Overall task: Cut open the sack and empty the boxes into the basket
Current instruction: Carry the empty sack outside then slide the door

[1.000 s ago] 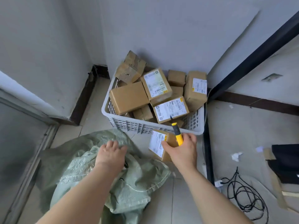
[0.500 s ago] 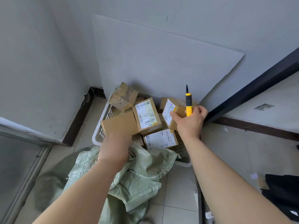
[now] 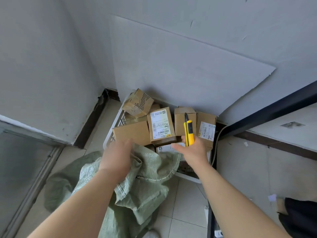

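A white slatted basket (image 3: pixel 112 133) stands in the wall corner, piled with several brown cardboard boxes (image 3: pixel 161 126), some with white shipping labels. The green woven sack (image 3: pixel 142 191) lies crumpled on the floor in front of it, its mouth draped over the basket's near edge. My left hand (image 3: pixel 118 156) grips the sack's top edge by the basket rim. My right hand (image 3: pixel 193 152) hovers over the boxes and holds a yellow utility knife (image 3: pixel 188 131) upright, blade tip up, fingers loosely spread.
A large grey board (image 3: pixel 180 69) leans on the wall behind the basket. A dark metal beam (image 3: pixel 274 109) runs diagonally at right. A dark object (image 3: pixel 301 219) lies on the tiled floor at lower right. A metal door frame (image 3: pixel 27 169) is at left.
My right hand has let go of the labelled box it carried over the basket; it now holds only the knife. My left hand has lifted the sack's edge higher onto the basket rim.
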Demonstrator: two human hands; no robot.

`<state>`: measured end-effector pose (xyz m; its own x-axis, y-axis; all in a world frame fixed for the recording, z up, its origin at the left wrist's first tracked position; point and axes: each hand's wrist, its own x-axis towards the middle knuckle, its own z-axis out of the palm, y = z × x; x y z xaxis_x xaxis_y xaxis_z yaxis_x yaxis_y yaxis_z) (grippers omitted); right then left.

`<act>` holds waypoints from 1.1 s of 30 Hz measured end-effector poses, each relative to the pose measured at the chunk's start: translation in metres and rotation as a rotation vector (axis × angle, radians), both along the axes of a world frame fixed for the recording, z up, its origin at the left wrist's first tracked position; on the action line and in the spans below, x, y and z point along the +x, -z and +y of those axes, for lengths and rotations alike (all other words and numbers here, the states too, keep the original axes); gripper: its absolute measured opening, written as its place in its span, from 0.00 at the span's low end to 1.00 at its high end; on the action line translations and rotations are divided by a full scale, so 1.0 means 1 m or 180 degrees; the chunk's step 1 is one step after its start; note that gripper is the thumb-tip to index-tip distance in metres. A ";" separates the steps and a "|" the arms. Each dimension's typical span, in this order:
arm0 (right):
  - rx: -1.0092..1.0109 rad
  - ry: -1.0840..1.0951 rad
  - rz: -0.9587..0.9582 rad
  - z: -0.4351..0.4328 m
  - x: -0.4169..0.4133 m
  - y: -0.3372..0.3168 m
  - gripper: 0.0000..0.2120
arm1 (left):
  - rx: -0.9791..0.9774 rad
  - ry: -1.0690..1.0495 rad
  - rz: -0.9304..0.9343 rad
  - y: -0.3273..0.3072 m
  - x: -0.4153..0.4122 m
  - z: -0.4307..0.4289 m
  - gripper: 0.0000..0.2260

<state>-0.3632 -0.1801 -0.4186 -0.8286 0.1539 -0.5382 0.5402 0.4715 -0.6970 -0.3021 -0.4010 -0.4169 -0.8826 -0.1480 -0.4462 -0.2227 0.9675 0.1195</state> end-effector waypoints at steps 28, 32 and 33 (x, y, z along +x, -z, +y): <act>-0.0361 -0.1430 0.0416 -0.207 0.149 -0.235 0.11 | 0.0853 -0.1812 0.0530 -0.222 0.241 -0.196 0.08; -0.0563 -0.1855 0.0555 -0.224 0.176 -0.289 0.12 | 0.0621 -0.2234 0.0982 -0.274 0.286 -0.199 0.10; -0.0621 -0.1979 0.0621 -0.227 0.183 -0.303 0.12 | 0.0548 -0.2323 0.1050 -0.289 0.297 -0.198 0.11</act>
